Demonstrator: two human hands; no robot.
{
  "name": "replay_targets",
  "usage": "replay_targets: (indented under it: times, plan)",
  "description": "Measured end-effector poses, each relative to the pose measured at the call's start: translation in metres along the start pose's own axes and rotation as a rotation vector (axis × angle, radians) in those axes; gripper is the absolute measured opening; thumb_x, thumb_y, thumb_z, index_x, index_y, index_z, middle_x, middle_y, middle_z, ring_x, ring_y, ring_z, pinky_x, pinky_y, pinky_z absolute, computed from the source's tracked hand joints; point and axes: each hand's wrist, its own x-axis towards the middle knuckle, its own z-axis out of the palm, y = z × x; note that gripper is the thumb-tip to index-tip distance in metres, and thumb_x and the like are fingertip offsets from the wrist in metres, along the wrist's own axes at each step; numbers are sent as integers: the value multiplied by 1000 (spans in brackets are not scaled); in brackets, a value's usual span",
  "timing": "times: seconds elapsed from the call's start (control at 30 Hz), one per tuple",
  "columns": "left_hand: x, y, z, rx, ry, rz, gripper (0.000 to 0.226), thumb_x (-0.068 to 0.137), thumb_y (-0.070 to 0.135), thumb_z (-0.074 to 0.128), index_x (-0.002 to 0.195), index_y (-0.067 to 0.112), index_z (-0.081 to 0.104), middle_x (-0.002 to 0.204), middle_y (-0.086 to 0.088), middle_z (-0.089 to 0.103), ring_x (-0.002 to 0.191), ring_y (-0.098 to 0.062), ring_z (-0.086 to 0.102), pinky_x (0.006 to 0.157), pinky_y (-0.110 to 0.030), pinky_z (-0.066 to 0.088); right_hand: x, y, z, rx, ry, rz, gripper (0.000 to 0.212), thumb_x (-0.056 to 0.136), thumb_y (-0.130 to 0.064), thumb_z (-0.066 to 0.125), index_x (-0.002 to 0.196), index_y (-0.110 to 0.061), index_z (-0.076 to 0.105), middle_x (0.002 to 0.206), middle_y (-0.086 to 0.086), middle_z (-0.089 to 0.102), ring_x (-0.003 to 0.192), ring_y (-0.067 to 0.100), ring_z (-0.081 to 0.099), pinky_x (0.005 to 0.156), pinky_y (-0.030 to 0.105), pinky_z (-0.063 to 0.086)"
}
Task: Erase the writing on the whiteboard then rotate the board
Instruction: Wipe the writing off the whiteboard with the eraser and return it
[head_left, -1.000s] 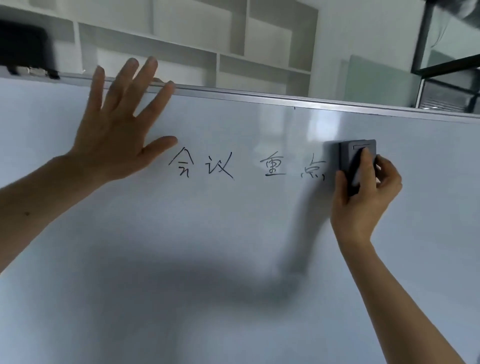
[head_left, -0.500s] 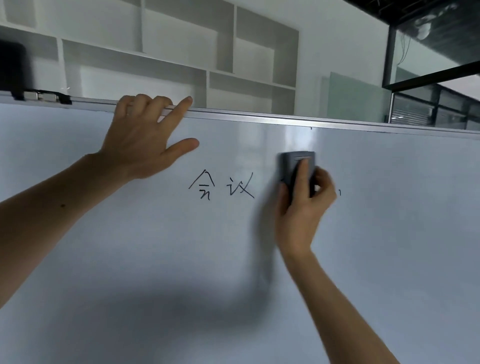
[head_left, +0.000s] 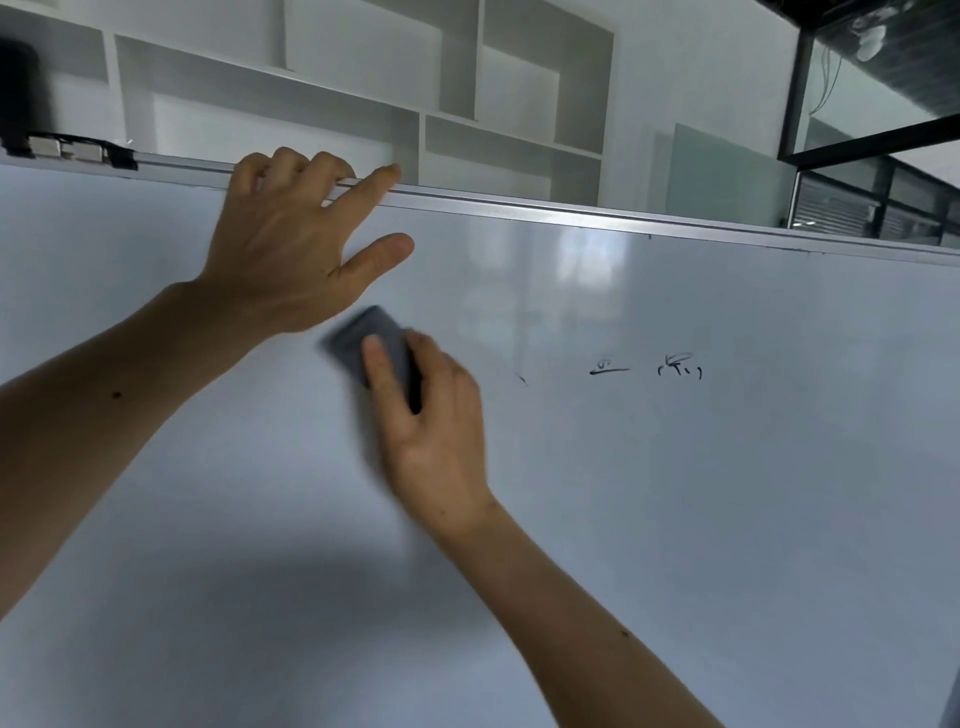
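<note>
A large whiteboard (head_left: 675, 519) fills most of the view, with a silver top rail (head_left: 571, 213). My left hand (head_left: 291, 244) grips that rail, fingers curled over its edge, thumb resting on the board face. My right hand (head_left: 431, 421) presses a dark grey eraser (head_left: 371, 345) flat against the board just below the left hand; the eraser is blurred. Faint black remnants of writing (head_left: 675, 366) stay on the board to the right of the eraser, with a tiny stroke (head_left: 522, 379) nearer to it.
White wall shelving (head_left: 415, 104) stands behind the board. A dark clip-like fitting (head_left: 78, 150) sits on the top rail at the left. A black-framed glass partition (head_left: 857, 130) is at the upper right.
My right hand has swept the eraser leftward across the text, wiping most characters and leaving faint remnants. My left hand went from flat on the board to gripping the top rail.
</note>
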Motion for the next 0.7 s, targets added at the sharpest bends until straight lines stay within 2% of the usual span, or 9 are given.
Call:
replay_targets:
  times: [0.1, 0.2, 0.27, 0.33, 0.4, 0.47, 0.53, 0.6, 0.7]
  plan:
    - [1, 3, -1, 3, 15, -19, 81, 94, 71, 14, 145, 17, 47, 127, -22, 60, 110, -46, 52, 93, -52, 37, 1, 36, -59, -28, 218, 39, 24, 104, -25, 57, 82, -16, 56, 68, -7, 52, 63, 1, 45, 60, 32, 41]
    - [3, 5, -1, 1, 10, -37, 80, 93, 71, 17, 144, 18, 48, 125, -23, 60, 111, -46, 51, 95, -53, 36, -5, 87, -129, -317, 428, 99, 21, 103, -16, 59, 121, -5, 63, 111, -37, 56, 101, -21, 49, 86, 0, 36]
    - [4, 6, -2, 2, 9, -51, 78, 92, 70, 19, 143, 19, 48, 125, -22, 60, 111, -46, 51, 96, -54, 35, -9, 117, -169, -460, 650, 118, 44, 98, -14, 57, 138, 3, 51, 138, 1, 51, 122, 8, 47, 102, 14, 35]
    - [4, 7, -3, 1, 12, -56, 77, 92, 69, 21, 143, 19, 49, 125, -23, 60, 112, -45, 50, 97, -54, 35, -10, 143, -204, -488, 810, 173, 55, 95, -15, 52, 146, 3, 42, 136, 31, 43, 121, 39, 45, 107, 38, 39]
    - [4, 8, -4, 2, 9, -53, 77, 92, 69, 22, 143, 18, 49, 124, -23, 59, 112, -46, 50, 98, -54, 34, -4, 140, -212, -323, 874, 262, 55, 97, -19, 52, 149, -6, 39, 141, 17, 38, 128, 17, 44, 107, 30, 38]
    - [5, 8, -4, 9, 9, -55, 76, 92, 68, 22, 143, 18, 49, 125, -23, 59, 113, -46, 49, 98, -54, 34, 4, 131, -201, -205, 932, 300, 52, 98, -16, 55, 147, -8, 40, 136, 10, 37, 118, -5, 41, 104, 13, 31]
    - [4, 7, -3, 19, 17, -63, 76, 93, 69, 19, 143, 20, 49, 124, -21, 60, 111, -44, 49, 98, -52, 34, 12, 118, -175, -287, 872, 178, 49, 98, -13, 54, 144, -2, 43, 134, 9, 45, 114, 10, 47, 101, 13, 32]
    - [4, 6, -3, 22, 20, -55, 76, 93, 68, 15, 142, 20, 49, 122, -20, 60, 108, -43, 50, 96, -51, 34, 24, 95, -139, -338, 788, 112, 19, 102, -14, 55, 120, -11, 60, 108, -23, 55, 90, -6, 51, 87, 10, 38]
    - [6, 7, -3, 5, 22, -56, 71, 94, 63, 19, 140, 20, 51, 120, -20, 61, 106, -44, 50, 93, -50, 35, 34, 44, -75, -527, 583, -89, 28, 105, -25, 55, 77, -20, 53, 65, -13, 51, 60, 6, 43, 59, 34, 38]
